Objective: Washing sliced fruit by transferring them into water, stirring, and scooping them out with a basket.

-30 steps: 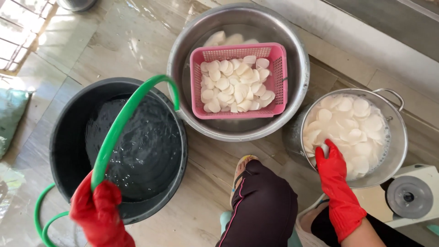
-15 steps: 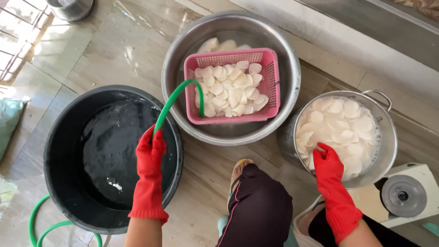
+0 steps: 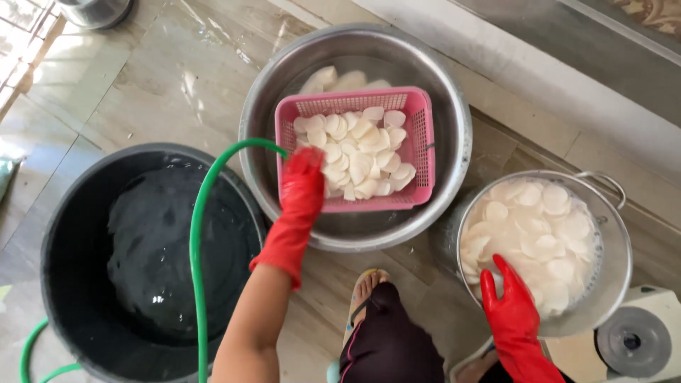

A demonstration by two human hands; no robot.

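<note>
Since the earlier frame, the left hand (image 3: 303, 186) had carried the green hose (image 3: 196, 234) from the black tub (image 3: 71, 284) to the pink basket (image 3: 418, 142), closed around its end. The right hand (image 3: 512, 305) rested open-fingered on white slices in the steel pot (image 3: 621, 234).
</note>
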